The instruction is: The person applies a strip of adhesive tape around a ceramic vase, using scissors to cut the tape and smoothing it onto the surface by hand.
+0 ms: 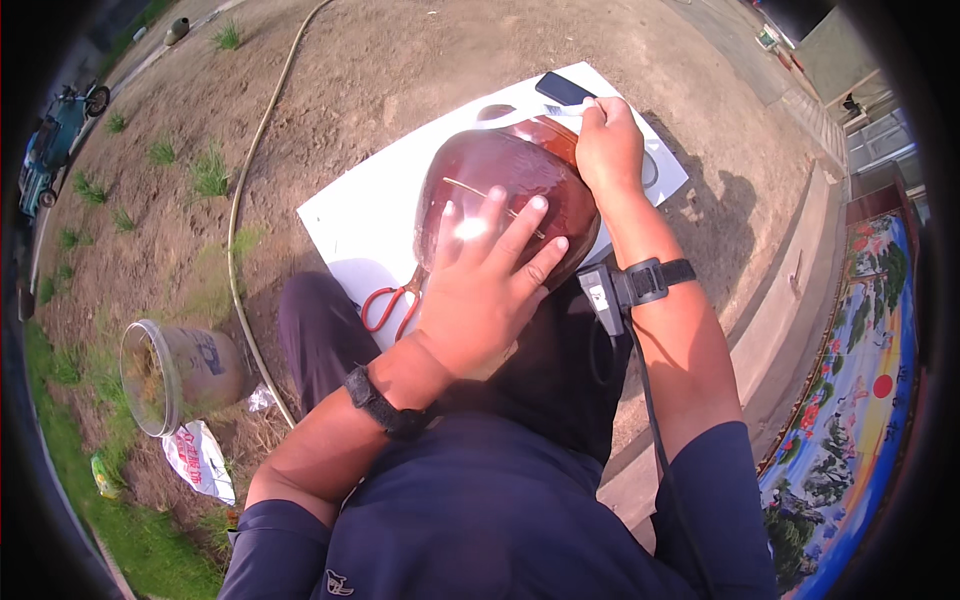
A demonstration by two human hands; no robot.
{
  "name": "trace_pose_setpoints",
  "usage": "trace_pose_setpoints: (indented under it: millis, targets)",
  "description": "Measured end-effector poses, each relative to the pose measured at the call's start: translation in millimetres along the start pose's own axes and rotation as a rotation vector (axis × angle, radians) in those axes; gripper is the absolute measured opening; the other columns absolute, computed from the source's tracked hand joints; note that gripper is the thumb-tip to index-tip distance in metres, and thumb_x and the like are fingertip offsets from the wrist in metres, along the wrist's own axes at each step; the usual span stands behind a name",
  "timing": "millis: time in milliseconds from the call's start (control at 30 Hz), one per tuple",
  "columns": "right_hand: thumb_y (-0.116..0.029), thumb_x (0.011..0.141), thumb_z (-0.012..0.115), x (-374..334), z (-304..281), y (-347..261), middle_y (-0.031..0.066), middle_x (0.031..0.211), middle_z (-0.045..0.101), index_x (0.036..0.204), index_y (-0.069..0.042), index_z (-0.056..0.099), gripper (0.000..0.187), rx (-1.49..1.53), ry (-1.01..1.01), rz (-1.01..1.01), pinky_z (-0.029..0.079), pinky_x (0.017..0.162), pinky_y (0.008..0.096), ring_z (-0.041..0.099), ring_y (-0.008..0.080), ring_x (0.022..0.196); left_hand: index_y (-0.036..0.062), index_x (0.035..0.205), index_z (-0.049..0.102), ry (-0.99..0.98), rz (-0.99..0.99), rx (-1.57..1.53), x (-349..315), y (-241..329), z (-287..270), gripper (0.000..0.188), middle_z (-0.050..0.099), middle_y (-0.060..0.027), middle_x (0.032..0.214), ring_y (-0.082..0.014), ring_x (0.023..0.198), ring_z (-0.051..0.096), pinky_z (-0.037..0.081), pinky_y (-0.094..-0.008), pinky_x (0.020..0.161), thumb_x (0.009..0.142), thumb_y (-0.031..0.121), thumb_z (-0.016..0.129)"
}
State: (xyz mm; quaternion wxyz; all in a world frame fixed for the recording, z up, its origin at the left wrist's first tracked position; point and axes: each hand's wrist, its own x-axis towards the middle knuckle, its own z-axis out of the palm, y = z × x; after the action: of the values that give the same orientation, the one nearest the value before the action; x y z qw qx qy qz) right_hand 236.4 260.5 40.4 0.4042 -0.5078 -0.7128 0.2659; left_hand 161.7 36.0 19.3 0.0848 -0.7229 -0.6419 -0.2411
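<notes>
A large, glossy reddish-brown rounded vessel (455,180) lies on a white board (345,215) in front of my knees. My left hand (490,270) rests on its near side with the fingers spread. Thin pale lines like slivers show on its surface. A white strip (500,118) curves over the vessel's far end, and my right hand (610,140) pinches the strip's right end. Red-handled scissors (383,310) lie on the board left of the vessel, their blades partly hidden. Beyond the strip is a dark phone (563,90) at the board's far edge.
A pale hose (245,170) runs over the bare soil on the left. Near it a clear plastic bucket (185,370) lies tipped, with a white bag (200,460) beside it. A painted landscape panel (850,400) and a concrete step (785,275) stand to the right.
</notes>
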Motion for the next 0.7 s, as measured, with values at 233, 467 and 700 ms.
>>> trace_pose_setpoints:
  millis: [233, 467, 700]
  targets:
    - [-0.027, 0.102, 0.055, 1.4, -0.9, 11.1, 0.0211, 0.1, 0.072, 0.106, 0.0, 0.065, 0.028, 0.058, 0.002, -0.115, 0.052, 0.085, 0.0436, 0.069, 0.037, 0.095, 0.0018, 0.131, 0.064, 0.302, -0.387, -0.352, 22.8, -60.2, -17.4, 0.036, 0.061, -0.0205, 0.138, -0.0369, 0.128, 0.059, 0.047, -0.0425, 0.107, 0.096, 0.009, 0.068]
    - [-0.022, 0.104, 0.056, 2.7, 8.5, 15.5, 0.004, 0.082, 0.063, 0.107, 0.0, 0.063, 0.023, 0.112, -0.03, -0.214, 0.048, 0.07, 0.0307, 0.058, 0.0126, 0.073, -0.0018, 0.112, 0.074, -0.057, -0.635, -0.406, 72.9, -106.7, -23.4, 0.032, 0.075, -0.0179, 0.096, -0.0314, 0.096, 0.074, 0.055, -0.0376, 0.088, 0.096, 0.025, 0.068]
    - [-0.025, 0.103, 0.055, 0.3, 3.5, 8.4, 0.0209, 0.097, 0.072, 0.111, -0.002, 0.064, 0.025, 0.141, -0.057, -0.184, 0.053, 0.081, 0.0439, 0.07, 0.0365, 0.091, -0.0054, 0.099, 0.073, -0.052, -0.697, -0.646, 81.8, -107.7, -24.1, 0.029, 0.073, -0.0097, 0.078, -0.0137, 0.073, 0.069, 0.055, -0.0306, 0.07, 0.095, 0.022, 0.067]
